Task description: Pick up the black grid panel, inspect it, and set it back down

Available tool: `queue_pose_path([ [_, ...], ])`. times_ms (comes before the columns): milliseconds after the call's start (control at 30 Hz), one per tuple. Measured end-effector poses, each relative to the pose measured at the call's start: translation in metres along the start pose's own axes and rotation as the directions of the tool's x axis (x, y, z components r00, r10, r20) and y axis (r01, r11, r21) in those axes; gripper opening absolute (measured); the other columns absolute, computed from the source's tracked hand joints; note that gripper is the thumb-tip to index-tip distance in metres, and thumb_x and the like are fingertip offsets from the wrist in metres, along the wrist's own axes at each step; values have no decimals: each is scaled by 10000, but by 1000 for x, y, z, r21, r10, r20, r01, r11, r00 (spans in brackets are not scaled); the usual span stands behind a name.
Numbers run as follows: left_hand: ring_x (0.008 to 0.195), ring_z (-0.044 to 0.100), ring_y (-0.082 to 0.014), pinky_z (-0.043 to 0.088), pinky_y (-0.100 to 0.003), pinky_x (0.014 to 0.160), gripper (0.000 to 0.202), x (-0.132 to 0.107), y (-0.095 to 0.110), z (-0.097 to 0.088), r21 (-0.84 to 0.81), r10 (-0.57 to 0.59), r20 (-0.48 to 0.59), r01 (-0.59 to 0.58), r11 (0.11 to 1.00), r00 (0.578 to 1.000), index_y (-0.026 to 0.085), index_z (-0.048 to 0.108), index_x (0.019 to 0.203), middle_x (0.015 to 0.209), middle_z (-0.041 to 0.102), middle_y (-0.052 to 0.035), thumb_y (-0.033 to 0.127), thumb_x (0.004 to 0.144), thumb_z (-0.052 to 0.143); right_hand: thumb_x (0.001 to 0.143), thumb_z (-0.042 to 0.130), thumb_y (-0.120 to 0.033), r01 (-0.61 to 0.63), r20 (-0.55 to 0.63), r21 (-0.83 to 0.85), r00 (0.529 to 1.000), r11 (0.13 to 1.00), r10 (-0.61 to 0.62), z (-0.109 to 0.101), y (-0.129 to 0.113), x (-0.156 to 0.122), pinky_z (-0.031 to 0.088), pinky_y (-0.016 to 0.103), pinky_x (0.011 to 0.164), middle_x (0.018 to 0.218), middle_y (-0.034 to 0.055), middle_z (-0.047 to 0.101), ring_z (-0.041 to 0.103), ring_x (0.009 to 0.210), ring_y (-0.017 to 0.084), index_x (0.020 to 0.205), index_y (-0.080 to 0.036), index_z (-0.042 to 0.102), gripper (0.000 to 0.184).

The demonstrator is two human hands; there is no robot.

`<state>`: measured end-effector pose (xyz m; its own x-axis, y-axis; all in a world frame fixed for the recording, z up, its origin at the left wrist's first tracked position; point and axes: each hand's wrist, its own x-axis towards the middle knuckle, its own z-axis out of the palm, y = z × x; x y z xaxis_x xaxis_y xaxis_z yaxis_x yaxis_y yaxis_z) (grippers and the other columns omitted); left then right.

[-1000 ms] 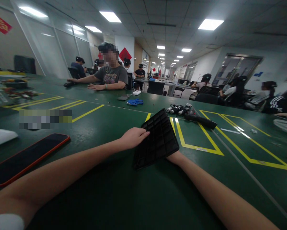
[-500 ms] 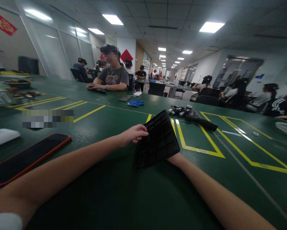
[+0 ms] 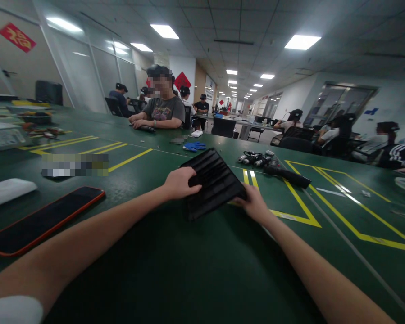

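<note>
Between my two hands a black tray with ridged compartments (image 3: 217, 184) is held tilted above the green table. My left hand (image 3: 181, 182) grips its left edge, thumb over the ridged face and the other fingers partly hidden by the edge. At the lower right corner, my right hand (image 3: 254, 202) is closed on the rim; some of its fingers are hidden behind the tray.
A phone with an orange edge (image 3: 50, 218) and a white object (image 3: 9, 192) lie left. Beyond the tray are a blue glove (image 3: 194, 146), cabled metal cylinders (image 3: 254, 158) and a black tube-like object (image 3: 286, 175). A person (image 3: 163, 108) sits across the green table (image 3: 155, 274).
The tray has turned and shifted slightly left. My left hand has moved from over its compartments to gripping its left edge. My right hand, mostly behind it before, now shows at the corner.
</note>
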<state>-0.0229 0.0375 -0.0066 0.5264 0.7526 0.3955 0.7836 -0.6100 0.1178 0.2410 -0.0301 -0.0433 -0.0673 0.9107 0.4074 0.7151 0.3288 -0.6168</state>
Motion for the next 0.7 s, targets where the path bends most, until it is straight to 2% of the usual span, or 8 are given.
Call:
queue_pose_path([
  [67, 892, 564, -283, 407, -331, 723, 442, 7, -26, -10, 94, -215, 17, 213, 973, 976, 145, 595, 879, 945, 617, -129, 540, 716, 482, 729, 556, -315, -167, -94, -244, 984, 955, 148, -20, 17, 4, 378, 471, 896, 1104, 123, 590, 479, 1048, 304, 1166, -174, 521, 461],
  [133, 885, 578, -311, 414, -336, 689, 487, 13, -52, -19, 183, -404, 48, 390, 903, 913, 134, 613, 834, 936, 630, -156, 578, 716, 451, 756, 528, -358, -334, -181, -412, 942, 848, 283, -39, 36, 5, 394, 455, 867, 1118, 140, 586, 477, 1058, 322, 1197, -164, 492, 482],
  [200, 905, 579, -343, 421, -347, 680, 540, 17, -73, -24, 246, -533, 64, 504, 828, 844, 110, 627, 822, 950, 632, -198, 602, 712, 432, 773, 507, -388, -410, -219, -512, 912, 755, 347, -52, 55, 4, 396, 440, 857, 1127, 161, 578, 486, 1056, 327, 1189, -145, 491, 482],
  [300, 943, 571, -370, 431, -364, 699, 610, 17, -95, -23, 276, -624, 66, 587, 761, 779, 71, 638, 871, 990, 621, -248, 621, 695, 439, 788, 476, -412, -438, -209, -599, 893, 670, 398, -58, 73, 1, 399, 426, 842, 1132, 172, 567, 496, 1051, 327, 1156, -132, 512, 464],
  [400, 945, 577, -372, 443, -387, 727, 602, 14, -103, -20, 279, -655, 79, 614, 739, 752, 66, 651, 887, 980, 627, -247, 603, 673, 484, 789, 452, -440, -457, -206, -631, 878, 627, 433, -56, 73, 1, 404, 431, 828, 1129, 154, 563, 496, 1046, 335, 1153, -153, 523, 469],
  [533, 937, 576, -358, 438, -434, 773, 474, 12, -91, -23, 225, -552, -36, 545, 808, 833, 26, 647, 902, 939, 620, -256, 427, 793, 418, 783, 454, -435, -423, -277, -669, 905, 611, 324, -53, 47, 3, 357, 471, 902, 1192, 180, 513, 442, 1106, 355, 1189, -114, 505, 521],
  [600, 1028, 534, -311, 407, -413, 861, 438, 12, -73, -24, 188, -441, -104, 453, 871, 891, 1, 583, 1061, 1062, 580, -247, 263, 862, 294, 795, 437, -415, -354, -271, -663, 935, 659, 230, -46, 27, 4, 337, 468, 940, 1211, 190, 498, 418, 1131, 350, 1214, -77, 483, 540],
  [700, 1077, 504, -204, 375, -297, 931, 438, 9, -35, -14, 130, -252, -89, 262, 956, 964, 59, 472, 1235, 1182, 541, -155, 115, 857, 257, 805, 430, -400, -181, -151, -612, 982, 770, 111, -25, -7, 2, 315, 436, 992, 1215, 181, 497, 408, 1150, 323, 1218, -52, 479, 543],
])
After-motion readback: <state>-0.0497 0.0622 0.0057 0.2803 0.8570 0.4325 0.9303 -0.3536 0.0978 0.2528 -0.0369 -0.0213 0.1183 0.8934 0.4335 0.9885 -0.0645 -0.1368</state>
